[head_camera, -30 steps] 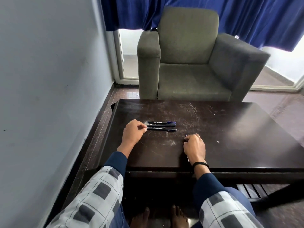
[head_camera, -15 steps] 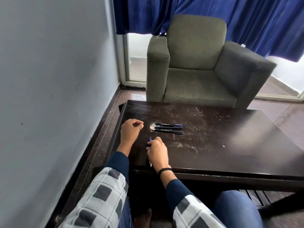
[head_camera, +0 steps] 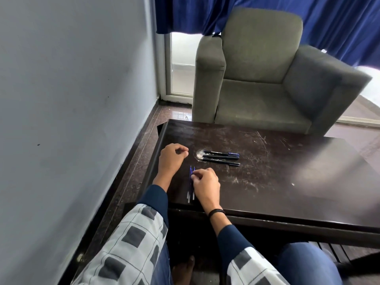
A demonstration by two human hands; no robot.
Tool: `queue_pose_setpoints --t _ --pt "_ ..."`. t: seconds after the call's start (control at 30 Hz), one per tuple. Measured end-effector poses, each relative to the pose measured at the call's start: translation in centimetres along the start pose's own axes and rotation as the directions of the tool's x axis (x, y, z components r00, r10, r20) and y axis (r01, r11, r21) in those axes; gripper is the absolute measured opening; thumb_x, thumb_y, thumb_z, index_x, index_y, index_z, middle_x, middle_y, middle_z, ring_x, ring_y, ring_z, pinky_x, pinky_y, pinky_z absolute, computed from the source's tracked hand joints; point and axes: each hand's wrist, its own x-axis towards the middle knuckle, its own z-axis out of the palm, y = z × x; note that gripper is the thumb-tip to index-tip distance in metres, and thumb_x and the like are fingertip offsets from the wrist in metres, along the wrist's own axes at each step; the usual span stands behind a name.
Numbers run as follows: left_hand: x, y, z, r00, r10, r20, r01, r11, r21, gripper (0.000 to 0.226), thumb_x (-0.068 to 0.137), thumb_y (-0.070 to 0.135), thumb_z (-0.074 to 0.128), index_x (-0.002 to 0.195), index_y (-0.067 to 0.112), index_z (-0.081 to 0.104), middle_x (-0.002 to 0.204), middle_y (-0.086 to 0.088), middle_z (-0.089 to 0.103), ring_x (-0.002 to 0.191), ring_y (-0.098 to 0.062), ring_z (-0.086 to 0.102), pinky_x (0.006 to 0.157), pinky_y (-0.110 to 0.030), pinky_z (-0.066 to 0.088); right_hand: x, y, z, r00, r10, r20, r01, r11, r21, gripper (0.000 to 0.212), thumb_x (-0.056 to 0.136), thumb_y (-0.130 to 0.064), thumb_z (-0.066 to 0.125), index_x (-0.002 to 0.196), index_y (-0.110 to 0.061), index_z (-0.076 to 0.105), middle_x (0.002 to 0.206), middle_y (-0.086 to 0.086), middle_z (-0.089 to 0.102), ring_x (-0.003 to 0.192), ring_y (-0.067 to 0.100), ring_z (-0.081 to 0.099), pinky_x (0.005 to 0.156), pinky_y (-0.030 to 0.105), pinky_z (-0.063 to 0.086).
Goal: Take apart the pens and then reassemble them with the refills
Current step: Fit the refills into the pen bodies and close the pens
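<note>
On the near left part of the dark, scratched table (head_camera: pixel 287 182), the right hand (head_camera: pixel 205 183) rests with its fingers curled, and its fingertips (head_camera: pixel 193 176) pinch a small bundle of thin refills (head_camera: pixel 190 187). The refills lie flat on the tabletop, running from 12 o'clock to 6 o'clock, their blue ends pointing away from the person. At 10 o'clock from that hand, close by but apart, the left hand (head_camera: pixel 171 159) sits on the table with its fingers curled in and the thumb against the index finger; nothing shows in its grip. Three dark pens (head_camera: pixel 221 158) lie side by side at 1 o'clock from the right hand, lengthwise from 9 to 3, touched by neither hand. A black wristband (head_camera: pixel 216 211) circles the right wrist. Beyond the table at 12 o'clock stands a grey armchair (head_camera: pixel 267 89) under a blue curtain (head_camera: pixel 267 9), and a pale wall (head_camera: pixel 72 99) fills the 9 o'clock side.
</note>
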Motion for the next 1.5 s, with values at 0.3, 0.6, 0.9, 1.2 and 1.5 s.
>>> queue_pose_setpoints --t 0.3,0.6,0.9,1.2,1.5 --pt "-0.7 0.5 -0.1 0.971 0.004 0.238 -0.009 1.0 0.018 0.022 0.081 0.015 0.084 0.092 0.032 0.076 0.1 0.006 0.07 0.086 -0.009 0.064 0.093 -0.04 0.055 4.0 1.7 -5.8 0.998 0.058 0.012 -0.055 0.987 -0.15 0.009 0.088 -0.025 0.069 0.093 -0.024 0.077 0.095 -0.005 0.073 0.098 0.019 0.068 0.08 0.026 0.047" --pt "-0.7 1.0 -0.2 0.954 0.002 0.301 -0.031 0.995 0.091 0.027 0.08 0.011 0.084 0.095 0.031 0.077 0.1 0.007 0.068 0.085 -0.011 0.065 0.091 -0.04 0.057 3.3 3.3 -6.2 0.936 -0.055 0.346 0.102 0.988 -0.12 0.021 0.074 -0.026 0.088 0.091 -0.025 0.075 0.083 -0.012 0.072 0.078 0.002 0.067 0.078 0.023 0.054" --pt "-0.6 0.4 -0.6 0.937 -0.103 0.335 0.042 0.982 0.183 0.027 0.079 0.01 0.085 0.098 0.027 0.078 0.097 0.005 0.073 0.097 -0.016 0.068 0.097 -0.04 0.054 1.2 1.2 -3.6 0.942 -0.055 0.331 0.095 0.99 -0.107 0.011 0.082 -0.02 0.079 0.091 -0.026 0.079 0.09 -0.007 0.072 0.084 0.009 0.068 0.081 0.023 0.052" --pt "-0.4 0.2 -0.9 0.938 -0.145 0.314 0.092 0.98 0.176 0.023 0.084 0.008 0.08 0.101 0.024 0.079 0.098 0.002 0.075 0.098 -0.016 0.069 0.097 -0.036 0.053 0.0 -0.2 -1.8 0.962 0.003 0.273 0.02 0.997 -0.078 0.015 0.088 -0.017 0.07 0.1 -0.021 0.078 0.098 -0.002 0.075 0.092 0.012 0.068 0.078 0.018 0.045" --pt "-0.3 0.1 -1.0 0.938 -0.149 0.312 0.101 0.981 0.166 0.02 0.085 0.01 0.079 0.097 0.026 0.079 0.095 0.004 0.075 0.095 -0.014 0.068 0.097 -0.037 0.053 0.4 0.1 -2.7 0.977 -0.012 0.212 0.024 0.998 -0.053 0.009 0.089 -0.02 0.069 0.092 -0.022 0.077 0.087 -0.01 0.071 0.083 0.007 0.064 0.074 0.02 0.042"
